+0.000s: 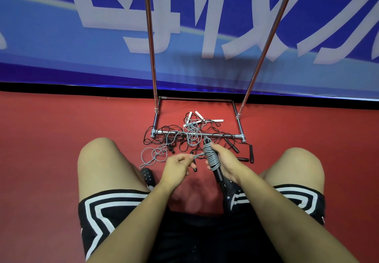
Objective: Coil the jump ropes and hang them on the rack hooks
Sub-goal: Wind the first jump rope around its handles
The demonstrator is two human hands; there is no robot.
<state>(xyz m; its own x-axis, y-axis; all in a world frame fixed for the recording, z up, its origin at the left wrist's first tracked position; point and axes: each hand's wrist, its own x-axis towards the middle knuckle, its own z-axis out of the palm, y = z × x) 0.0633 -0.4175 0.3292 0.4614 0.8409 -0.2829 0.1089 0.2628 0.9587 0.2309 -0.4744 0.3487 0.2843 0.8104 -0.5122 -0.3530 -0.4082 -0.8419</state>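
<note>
On the red floor, between the knees: a grey jump rope [212, 157] half-coiled.
The right hand [224, 160] clamps the wound handles; the left hand [177, 165], at nine o'clock, pinches the free strand. That strand trails into the tangle [184, 137] at twelve o'clock, so pulling could snag and loosen the wraps.

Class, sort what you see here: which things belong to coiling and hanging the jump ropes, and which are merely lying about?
Belongs to the job:
grey rope, gripped by the right hand, strand pinched by the left hand
tangled ropes on the floor
rack

Just there:
banner
floor
shoes
</note>
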